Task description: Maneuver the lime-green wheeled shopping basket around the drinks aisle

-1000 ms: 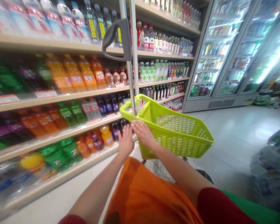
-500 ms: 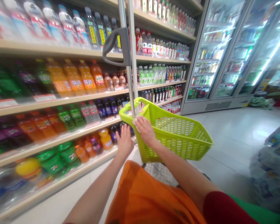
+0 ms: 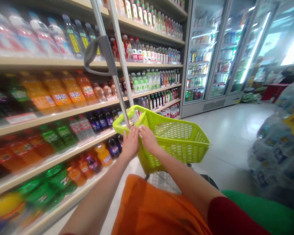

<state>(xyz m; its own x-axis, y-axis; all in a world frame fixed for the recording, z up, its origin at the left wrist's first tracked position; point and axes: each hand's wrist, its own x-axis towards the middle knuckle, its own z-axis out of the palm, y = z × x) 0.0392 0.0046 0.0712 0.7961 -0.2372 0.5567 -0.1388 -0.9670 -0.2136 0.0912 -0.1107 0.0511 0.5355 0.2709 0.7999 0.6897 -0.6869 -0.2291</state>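
Observation:
A lime-green rolling shopping basket (image 3: pixel 176 150) with perforated sides stands in front of me, its metal pull pole rising to a grey loop handle (image 3: pixel 105 55). On the rim near the foot of the pole, my right hand (image 3: pixel 149 140) has its fingers closed on a small bit of white cloth, mostly covered by them. My left hand (image 3: pixel 131 143) lies close beside it, fingers stretched out and touching the rim. The fingertips of both hands nearly meet. What lies under the left fingers is hidden.
Shelves of bottled drinks (image 3: pixel 68 94) run along the left, close to the basket. Glass-door fridges (image 3: pixel 203 58) stand behind. Wrapped bottle packs (image 3: pixel 271 160) are stacked at the right, with tiled floor (image 3: pixel 225 130) between. Orange cloth (image 3: pixel 147 209) covers my front.
My left hand has moved in from beside the basket onto its rim, next to my right hand. The view has turned right, so shelves and basket appear farther left.

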